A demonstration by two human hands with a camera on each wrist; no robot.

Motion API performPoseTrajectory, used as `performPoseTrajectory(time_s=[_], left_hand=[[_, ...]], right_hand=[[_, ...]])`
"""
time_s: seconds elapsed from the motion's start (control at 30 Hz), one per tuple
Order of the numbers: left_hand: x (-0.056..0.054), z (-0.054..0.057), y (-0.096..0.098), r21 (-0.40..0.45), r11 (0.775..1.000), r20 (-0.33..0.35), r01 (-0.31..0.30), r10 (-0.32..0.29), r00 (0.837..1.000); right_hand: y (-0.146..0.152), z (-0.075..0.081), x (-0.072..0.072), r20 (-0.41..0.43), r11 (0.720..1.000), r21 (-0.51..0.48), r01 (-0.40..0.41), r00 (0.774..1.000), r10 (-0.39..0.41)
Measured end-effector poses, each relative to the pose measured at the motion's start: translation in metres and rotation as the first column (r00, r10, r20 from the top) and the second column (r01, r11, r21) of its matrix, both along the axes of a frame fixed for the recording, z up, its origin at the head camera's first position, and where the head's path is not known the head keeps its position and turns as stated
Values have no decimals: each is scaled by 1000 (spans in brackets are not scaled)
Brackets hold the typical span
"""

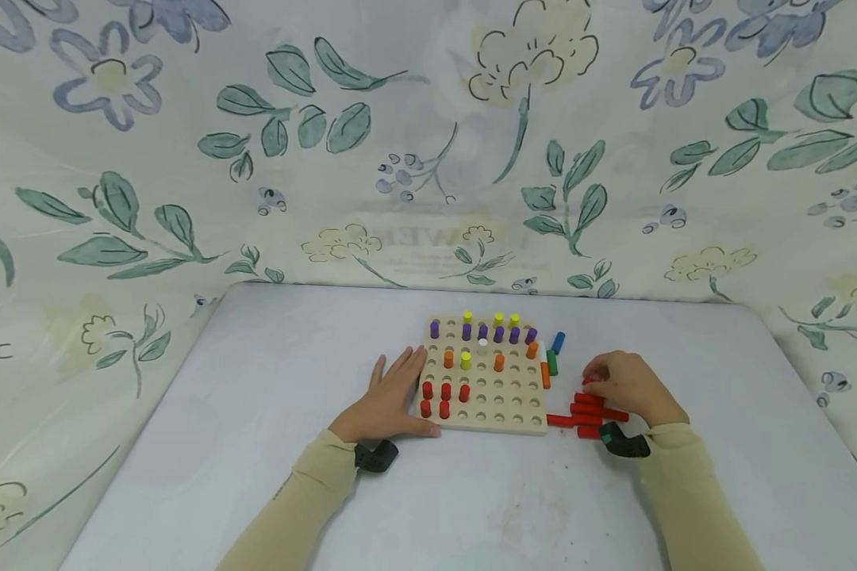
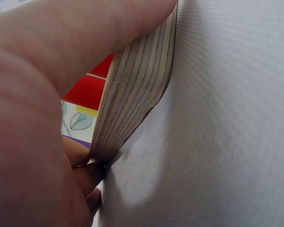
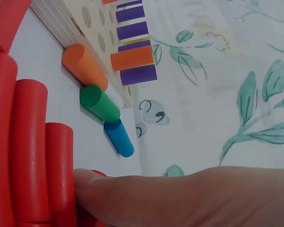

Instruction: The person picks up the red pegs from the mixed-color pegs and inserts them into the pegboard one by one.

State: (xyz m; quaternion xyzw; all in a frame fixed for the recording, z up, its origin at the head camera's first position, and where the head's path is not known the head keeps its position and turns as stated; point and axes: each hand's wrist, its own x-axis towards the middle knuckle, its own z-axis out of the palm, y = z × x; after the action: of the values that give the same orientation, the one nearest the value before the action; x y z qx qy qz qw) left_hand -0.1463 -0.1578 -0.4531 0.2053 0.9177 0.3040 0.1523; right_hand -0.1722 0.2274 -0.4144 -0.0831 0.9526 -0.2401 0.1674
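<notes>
A wooden pegboard [image 1: 490, 427] with rows of holes lies on the white table. My left hand [image 1: 382, 408] rests spread against its left side, thumb along the front corner; in the left wrist view the thumb [image 2: 85, 35] touches the layered edge. Several red pegs [image 1: 446, 391] stand upright in the board's near left holes. Right of the board, my right hand [image 1: 628, 386] pinches a red peg [image 1: 587, 381] between thumb and fingers, above a pile of loose red pegs [image 1: 586, 420]. The thumb [image 3: 132, 194] partly hides this peg in the right wrist view.
Beside the board's right edge lie a loose orange peg [image 1: 546, 375], a green peg [image 1: 552, 363] and a blue peg [image 1: 559, 342]. Purple pegs [image 1: 498, 335], yellow pegs and orange pegs stand in the board. Flowered cloth [image 1: 400, 159] hangs behind the table.
</notes>
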Motion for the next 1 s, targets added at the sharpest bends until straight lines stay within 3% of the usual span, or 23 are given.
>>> performPoseTrajectory(time_s=[0.27, 0.67, 1.0], left_hand=[[1, 0, 2, -4, 1000, 13, -3, 3, 1000], [1, -1, 0, -4, 1000, -3, 2, -2, 1000], [0, -1, -1, -3, 1000, -12, 8, -8, 1000]], right_hand=[[-4, 3, 3, -3, 999, 8, 45, 999, -45], [-13, 9, 8, -150, 1000, -20, 24, 988, -27], [-20, 17, 10, -199, 999, -18, 28, 980, -31]])
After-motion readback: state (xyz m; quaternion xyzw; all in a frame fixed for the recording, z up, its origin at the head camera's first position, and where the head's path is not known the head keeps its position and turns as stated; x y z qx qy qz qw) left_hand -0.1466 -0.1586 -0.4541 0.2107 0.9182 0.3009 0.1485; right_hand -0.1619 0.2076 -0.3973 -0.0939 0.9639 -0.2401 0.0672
